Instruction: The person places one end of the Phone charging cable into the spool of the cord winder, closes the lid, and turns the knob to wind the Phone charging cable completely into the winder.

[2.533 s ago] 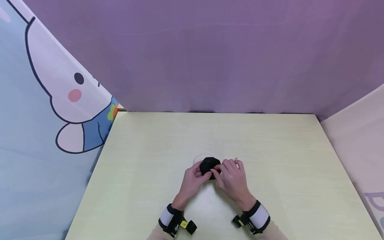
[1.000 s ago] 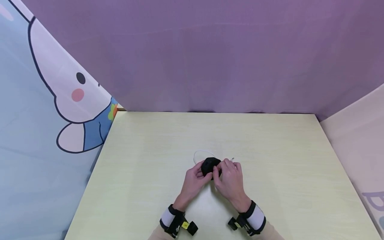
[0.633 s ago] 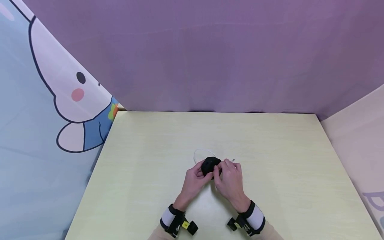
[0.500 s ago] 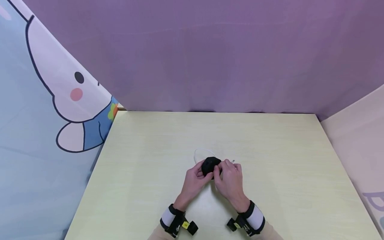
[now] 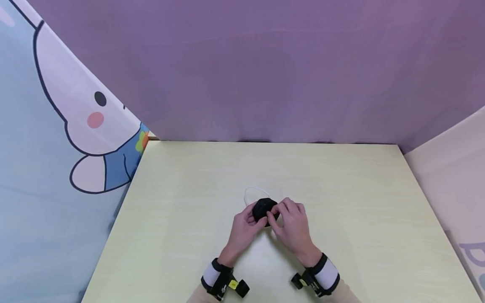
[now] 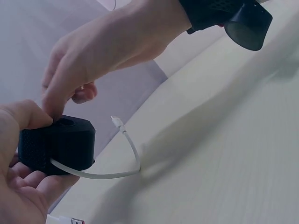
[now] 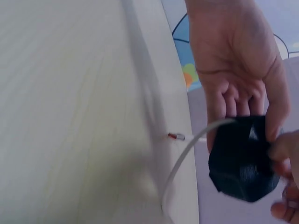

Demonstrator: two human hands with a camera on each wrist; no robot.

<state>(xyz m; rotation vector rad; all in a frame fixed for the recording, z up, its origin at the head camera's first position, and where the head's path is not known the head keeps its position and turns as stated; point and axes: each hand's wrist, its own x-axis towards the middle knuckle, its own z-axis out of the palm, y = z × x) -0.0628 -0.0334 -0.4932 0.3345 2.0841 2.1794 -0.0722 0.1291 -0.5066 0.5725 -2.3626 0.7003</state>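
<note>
A small black faceted case [image 5: 262,207] is held just above the table, with a white charging cable [image 6: 110,176] coming out of its side. My left hand [image 5: 244,229] grips the case between thumb and fingers. Against its right side, my right hand [image 5: 293,225] has thumb and forefinger bent together. The left wrist view shows those fingertips at a hollow in the case's top; what they pinch there is partly hidden. One slim plug [image 6: 117,122] sticks up at a cable end, and a USB plug [image 7: 176,136] appears in the right wrist view.
The pale wooden table [image 5: 189,181] spreads around both hands. A purple curtain [image 5: 265,75] hangs behind its far edge, with a blue cartoon-printed cloth [image 5: 94,168] on the left and a pale cloth [image 5: 451,176] on the right. Each wrist wears a strapped camera.
My right hand turns slightly, its wrist shifting to the right while the fingertips stay at the case. The plug tip earlier seen beyond the right hand is now hidden in the head view.
</note>
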